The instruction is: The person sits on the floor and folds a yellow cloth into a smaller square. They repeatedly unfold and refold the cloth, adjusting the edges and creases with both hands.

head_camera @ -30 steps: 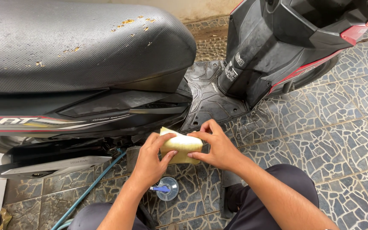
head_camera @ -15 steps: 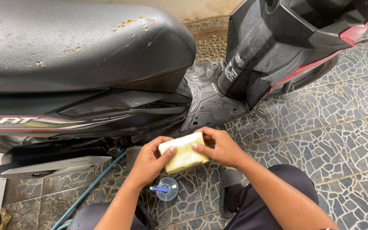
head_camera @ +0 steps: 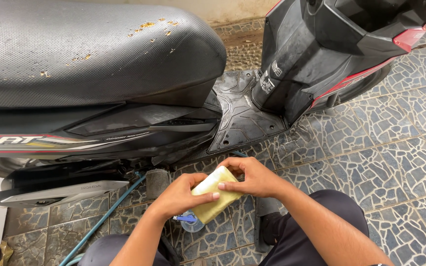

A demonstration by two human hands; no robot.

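Scooter seat (head_camera: 89, 54) — matt black, finely pebbled vinyl, flecked with yellowish crumbs. Side panels (head_camera: 139, 123) and footboard (head_camera: 240, 113): hard plastic, semi-gloss, dusty. Sponge (head_camera: 216, 199), pale yellow, soft and porous. Floor tiles (head_camera: 371, 143) — glazed, crazy-paving pattern, faintly wet-looking sheen.

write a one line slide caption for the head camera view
Both hands, left hand and right hand, hold a yellow sponge beside a black scooter on a stone-patterned floor.
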